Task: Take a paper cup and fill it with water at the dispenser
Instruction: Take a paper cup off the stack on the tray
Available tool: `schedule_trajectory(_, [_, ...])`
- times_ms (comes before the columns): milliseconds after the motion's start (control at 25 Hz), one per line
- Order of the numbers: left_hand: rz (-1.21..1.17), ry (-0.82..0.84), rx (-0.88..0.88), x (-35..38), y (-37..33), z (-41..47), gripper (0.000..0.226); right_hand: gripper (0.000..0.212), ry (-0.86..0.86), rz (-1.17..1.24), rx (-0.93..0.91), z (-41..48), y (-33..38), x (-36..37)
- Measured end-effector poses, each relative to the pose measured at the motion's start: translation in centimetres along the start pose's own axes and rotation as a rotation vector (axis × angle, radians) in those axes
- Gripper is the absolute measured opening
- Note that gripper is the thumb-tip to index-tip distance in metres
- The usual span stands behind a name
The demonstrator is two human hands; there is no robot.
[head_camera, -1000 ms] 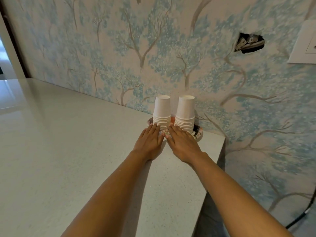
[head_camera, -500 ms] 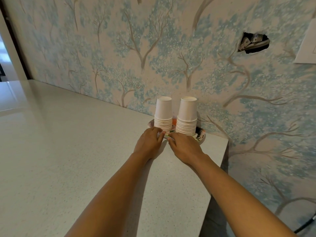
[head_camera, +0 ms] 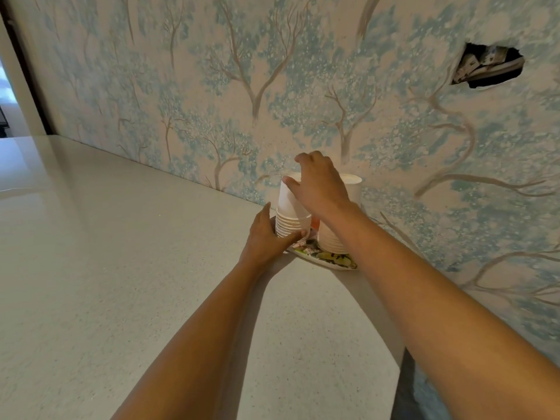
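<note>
Pale counter [head_camera: 121, 268] against tree-patterned wallpaper. Two cup stacks on a plate [head_camera: 330, 261] near the counter's end. Left hand [head_camera: 266, 237] clasps the left stack [head_camera: 291, 219] low down; right hand [head_camera: 321, 183] closes over its top cup. Step: separating one cup. Next: lift straight up, base steadied. No dispenser in view.

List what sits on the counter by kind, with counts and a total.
Stacks of white paper cups: 2, left stack and right stack
Patterned plate under them: 1
Hands: 2, left hand and right hand
Total: 5
</note>
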State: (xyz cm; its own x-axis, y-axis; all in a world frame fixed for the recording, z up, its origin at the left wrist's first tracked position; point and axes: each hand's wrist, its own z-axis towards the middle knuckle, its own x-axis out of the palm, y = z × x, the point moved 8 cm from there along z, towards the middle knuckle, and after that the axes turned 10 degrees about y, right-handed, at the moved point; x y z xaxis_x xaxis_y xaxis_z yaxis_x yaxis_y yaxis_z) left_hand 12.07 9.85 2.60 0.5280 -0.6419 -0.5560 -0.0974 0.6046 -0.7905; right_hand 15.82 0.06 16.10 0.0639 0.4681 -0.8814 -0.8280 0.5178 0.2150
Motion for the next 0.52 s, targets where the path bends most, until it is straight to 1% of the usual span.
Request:
schedule_trajectory(40, [-0.047,0.033,0.036,0.2,-0.1,0.2,0.096,0.051,0.052,-0.049,0.03,0.8,-0.5,0.5])
schedule_trajectory(80, [-0.078,0.049,0.079,0.3,-0.4,0.4,0.087,0.055,0.095,-0.092,0.054,1.5,-0.9,0.9])
schedule_trajectory(160, [-0.1,0.055,0.113,0.3,-0.8,0.4,0.071,0.059,0.141,-0.166,0.068,2.2,-1.2,1.7])
schedule_trajectory(240, [-0.147,0.043,0.101,0.2,-0.8,0.4,0.057,0.06,0.141,-0.176,0.062,2.6,-1.1,2.0])
schedule_trajectory(320, [-0.205,0.022,0.097,0.0,-0.7,0.3,0.042,0.06,0.126,-0.127,0.07,2.8,-1.1,2.0])
schedule_trajectory(400, [-0.224,0.009,0.086,-0.1,-0.6,0.3,0.041,0.059,0.117,-0.078,0.081,2.8,-1.1,1.9])
schedule_trajectory(520, [-0.208,0.006,0.075,-0.1,-0.5,0.2,0.048,0.059,0.098,-0.031,0.092,2.6,-1.0,1.7])
